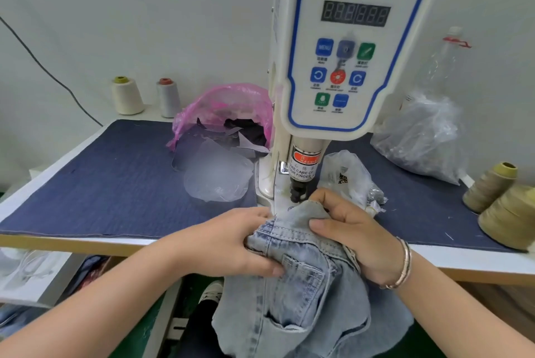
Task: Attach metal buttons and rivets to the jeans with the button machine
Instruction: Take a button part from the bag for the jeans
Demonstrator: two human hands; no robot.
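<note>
Holding faded light-blue jeans [301,279] at lower centre, waistband under the button machine [347,48] punch | left hand [231,244] grip pinches the waistband; right hand [353,239] grip curls around its folded edge | stitched denim hangs off the navy cloth-covered surface [101,184] front edge | open room at left.

Both forearms are bare, with no sleeves reaching into view. The right wrist carries a slim bangle [404,266] in a rose-gold metal tone (it looks like two or three thin bands side by side). Fingernails are short and unpainted.
</note>
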